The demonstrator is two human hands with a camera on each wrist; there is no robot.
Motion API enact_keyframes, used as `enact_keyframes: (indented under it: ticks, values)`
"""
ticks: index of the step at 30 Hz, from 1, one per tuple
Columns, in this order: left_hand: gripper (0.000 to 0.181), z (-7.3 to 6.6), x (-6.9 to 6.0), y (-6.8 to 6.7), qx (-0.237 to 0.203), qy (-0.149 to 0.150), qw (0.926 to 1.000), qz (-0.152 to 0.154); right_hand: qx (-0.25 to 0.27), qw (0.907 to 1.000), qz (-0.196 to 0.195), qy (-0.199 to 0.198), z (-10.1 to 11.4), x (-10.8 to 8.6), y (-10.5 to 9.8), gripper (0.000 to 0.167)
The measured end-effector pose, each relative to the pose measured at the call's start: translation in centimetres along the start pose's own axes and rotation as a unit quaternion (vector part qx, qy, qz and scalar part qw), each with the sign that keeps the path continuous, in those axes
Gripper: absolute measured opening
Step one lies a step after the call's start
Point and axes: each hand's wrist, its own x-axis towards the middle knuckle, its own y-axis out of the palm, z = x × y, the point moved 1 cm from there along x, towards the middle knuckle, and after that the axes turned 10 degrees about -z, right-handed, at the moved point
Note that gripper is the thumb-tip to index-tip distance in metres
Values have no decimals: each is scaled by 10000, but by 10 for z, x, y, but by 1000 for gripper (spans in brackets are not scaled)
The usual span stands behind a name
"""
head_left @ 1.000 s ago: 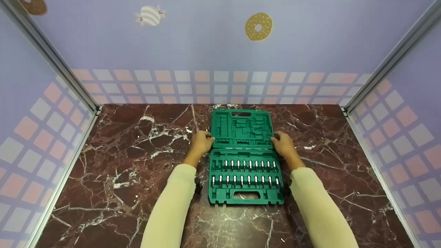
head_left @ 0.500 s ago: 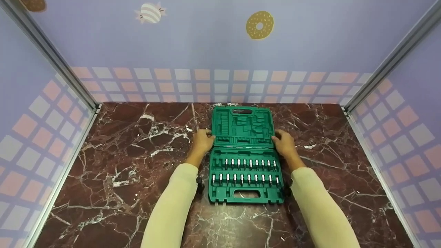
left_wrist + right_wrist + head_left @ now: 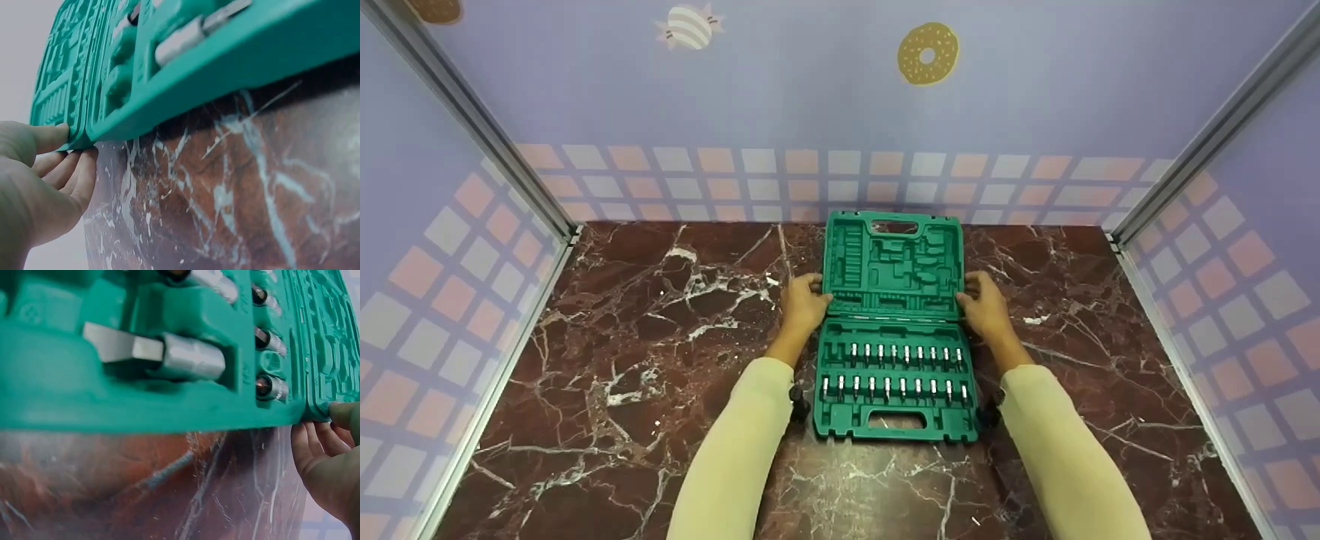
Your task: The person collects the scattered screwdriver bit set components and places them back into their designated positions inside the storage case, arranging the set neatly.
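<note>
A green plastic tool case [image 3: 894, 322] lies unfolded on the marble-patterned table, its lid [image 3: 894, 259] tilted up a little at the far side. Two rows of silver bit sockets [image 3: 887, 388] sit in the near half. My left hand [image 3: 804, 300] pinches the lid's left edge close to the hinge, thumb on the inner face and fingers beneath, as the left wrist view shows. On the opposite edge my right hand [image 3: 984, 306] holds the lid the same way. In the right wrist view a flat-blade bit socket [image 3: 191, 358] rests in its slot.
The dark red marble-patterned table [image 3: 660, 360] extends on both sides of the case. A lilac back wall [image 3: 810, 97] with checked squares stands just behind the lid. Side walls with metal corner posts [image 3: 1185, 135] close in the left and right.
Both hands have raised the lid's far edge, which now stands higher and nearer the back wall in view. The near half with the sockets has hardly moved.
</note>
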Motion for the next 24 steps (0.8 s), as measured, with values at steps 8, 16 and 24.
enact_keyframes:
  ticks: [8, 16, 24]
  values:
    - [53, -5, 0, 1, -274, 54, 9996, -109, 745, 9970, -202, 91, 4, 2, -6, 34]
    - [58, -13, 1, -2, -110, 419, 9990, -74, 1129, 9936, -41, 67, 17, -2, -16, 52]
    - [44, -24, 1, -10, -387, 363, 9986, -37, 1515, 9882, -124, -203, 28, -5, -25, 49]
